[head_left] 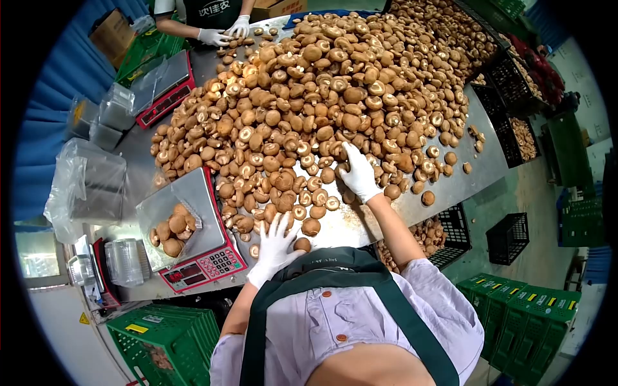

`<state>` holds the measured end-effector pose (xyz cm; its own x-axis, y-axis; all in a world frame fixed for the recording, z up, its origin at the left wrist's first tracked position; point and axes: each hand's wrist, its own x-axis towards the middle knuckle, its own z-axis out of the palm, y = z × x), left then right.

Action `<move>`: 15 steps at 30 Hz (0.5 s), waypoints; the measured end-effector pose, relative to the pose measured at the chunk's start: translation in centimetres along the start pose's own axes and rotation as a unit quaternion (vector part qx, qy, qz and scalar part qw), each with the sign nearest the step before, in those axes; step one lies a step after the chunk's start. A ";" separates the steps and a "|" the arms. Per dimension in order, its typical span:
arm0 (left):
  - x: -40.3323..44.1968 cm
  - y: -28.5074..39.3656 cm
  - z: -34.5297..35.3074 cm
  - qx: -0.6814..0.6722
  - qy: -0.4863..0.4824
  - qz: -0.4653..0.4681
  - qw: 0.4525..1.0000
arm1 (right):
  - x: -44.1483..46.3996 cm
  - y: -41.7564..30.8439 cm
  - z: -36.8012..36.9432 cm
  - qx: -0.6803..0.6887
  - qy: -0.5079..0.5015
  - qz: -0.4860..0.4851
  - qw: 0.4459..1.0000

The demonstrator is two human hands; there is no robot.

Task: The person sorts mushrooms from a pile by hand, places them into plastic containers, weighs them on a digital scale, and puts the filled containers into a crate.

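A large heap of brown shiitake mushrooms (309, 96) covers most of the metal table. My right hand (360, 172), in a white glove, reaches into the heap's near edge, its fingers apart against the mushrooms there; whether it grips one is hard to see. My left hand (275, 251), also gloved, is spread open low on the table's near side, next to a single mushroom (302, 244). To its left, a red-framed scale (205, 270) carries a clear plastic tray with several mushrooms (174, 228) in it.
Across the table, another person's gloved hands (225, 35) touch mushrooms near a second scale (164, 90). Stacked clear trays (122, 260) and plastic bags (84, 186) stand left. Black crates (508, 238) and green crates (521, 318) are on the right; more green crates (164, 341) sit lower left.
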<state>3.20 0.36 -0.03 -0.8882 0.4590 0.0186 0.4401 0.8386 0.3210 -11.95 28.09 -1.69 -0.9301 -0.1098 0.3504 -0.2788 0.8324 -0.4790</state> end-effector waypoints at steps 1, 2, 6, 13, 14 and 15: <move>0.7 0.0 0.6 0.002 -0.014 -0.002 1.000 | 0.0 -0.6 -0.5 0.016 0.003 -0.011 1.000; 1.2 -0.3 0.8 0.007 0.005 0.010 1.000 | -0.2 -1.2 -1.4 0.009 -0.058 0.039 0.998; 2.6 -2.4 0.6 0.014 0.067 0.040 0.997 | -0.7 -0.1 -0.7 0.047 0.001 0.055 0.997; 5.5 -3.5 -0.8 0.007 0.134 0.101 0.986 | 4.2 -1.4 -0.2 0.014 0.066 0.049 0.996; 5.9 -3.4 -0.6 0.003 0.146 0.103 0.984 | 5.1 -1.4 0.1 -0.014 0.084 0.063 0.994; 6.2 -3.4 -0.4 -0.001 0.159 0.105 0.982 | 6.0 -1.3 0.4 -0.043 0.103 0.076 0.991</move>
<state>-3.84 0.22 -0.63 -0.7741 0.5072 0.3789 0.6183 0.7341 0.2806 -17.27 26.12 0.77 -0.8888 0.1253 0.4409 -0.1104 0.8750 -0.4713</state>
